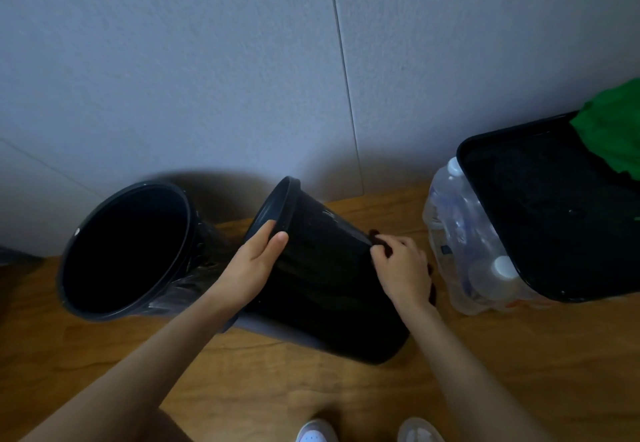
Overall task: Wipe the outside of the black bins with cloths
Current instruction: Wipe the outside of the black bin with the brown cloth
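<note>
At six o'clock, tipped bin [325, 278]. Left hand [254, 268] gripping rim, fingers curled. Right hand [403, 270] closed round dark cloth [379, 242], three o'clock side.

Centre: a tilted bin [322, 278] lies on the floor [519, 355], mouth turned left and toward the wall [207, 60].
Left: a second bin [128, 251] leans just beside it, mouth facing the viewer.
Hands: the left hand [254, 261] grips the tilted bin's rim; the right hand [403, 268] presses a cloth [381, 242] against its right side.
Right: a pack of bottles [464, 251] stands on the floor, touching a rectangular bin [554, 213] to its right.
Far right: fabric [613, 126] drapes over that bin's back corner.
Near edge: two shoes [317, 431] below the tilted bin.
</note>
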